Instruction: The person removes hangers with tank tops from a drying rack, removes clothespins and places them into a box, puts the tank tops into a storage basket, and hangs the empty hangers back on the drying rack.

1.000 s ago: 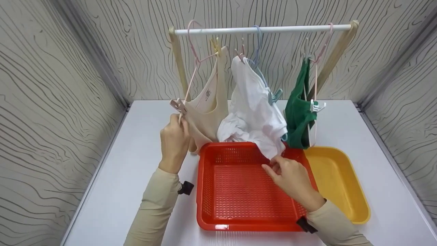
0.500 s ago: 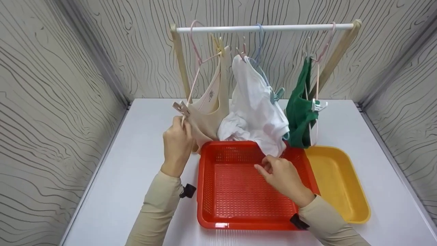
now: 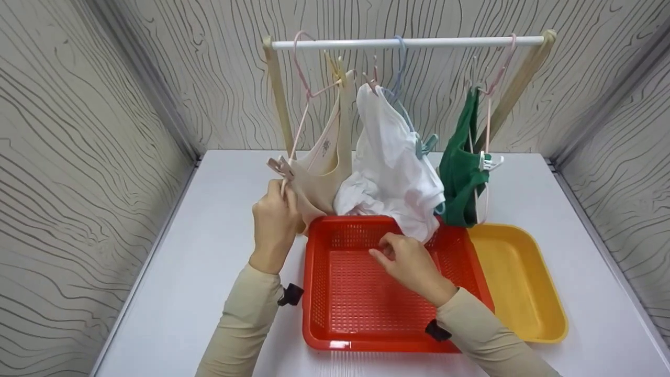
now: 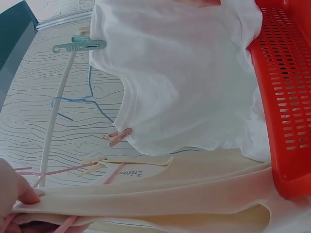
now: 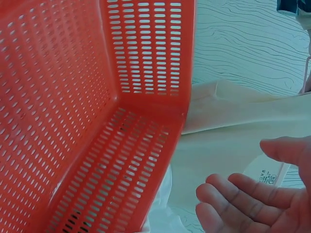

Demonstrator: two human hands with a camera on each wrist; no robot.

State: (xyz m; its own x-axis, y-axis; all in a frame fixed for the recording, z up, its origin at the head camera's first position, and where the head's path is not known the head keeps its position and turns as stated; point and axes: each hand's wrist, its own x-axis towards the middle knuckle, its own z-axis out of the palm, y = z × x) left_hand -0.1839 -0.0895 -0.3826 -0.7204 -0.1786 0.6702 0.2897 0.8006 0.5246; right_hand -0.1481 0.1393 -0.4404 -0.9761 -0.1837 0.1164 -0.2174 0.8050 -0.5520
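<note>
A: How were the hands disposed?

B: The left hand (image 3: 275, 222) gripped the near, lower end of a pink hanger (image 3: 309, 96), just below a clothespin (image 3: 281, 167); the beige garment (image 3: 324, 180) hung from it, leftmost on the white rail (image 3: 356, 44). The right hand (image 3: 411, 262) was poised above the red basket (image 3: 366, 303), fingers loosely bent, thumb apart.

A: What did each view add?

B: The head view alone included the yellow tray (image 3: 515, 283), right of the basket. The left wrist view displayed more of the white garment (image 4: 184, 73), with its teal clip (image 4: 80, 45) and pink clip (image 4: 120, 137). The right wrist view presented the right palm; the head view, its back.

A: And what was obscured?

B: Cloth and hanger partly hid the left fingers. The basket covered some beige cloth, whose print was illegible. Both wrist views cropped their hands.
</note>
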